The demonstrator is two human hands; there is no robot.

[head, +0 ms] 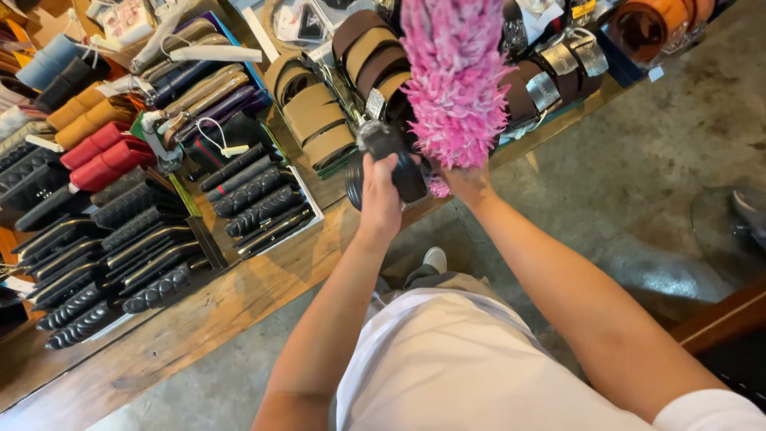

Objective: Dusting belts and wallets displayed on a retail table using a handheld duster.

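My left hand point(381, 194) grips a rolled black leather belt point(399, 164), lifted just above the wooden table's front edge. My right hand point(469, 182) holds the base of a fluffy pink duster point(455, 80), whose head stands over the rolled brown belts point(371, 56) at the back. The duster hides part of the belts behind it. The two hands are close together, almost touching.
A wooden table point(239, 299) carries trays of black wallets point(255, 199), red and tan wallets point(104, 148), coiled tan belts point(315, 120) and orange belts point(654, 24). Grey concrete floor point(638, 160) lies to the right, with my shoe point(435, 258) below.
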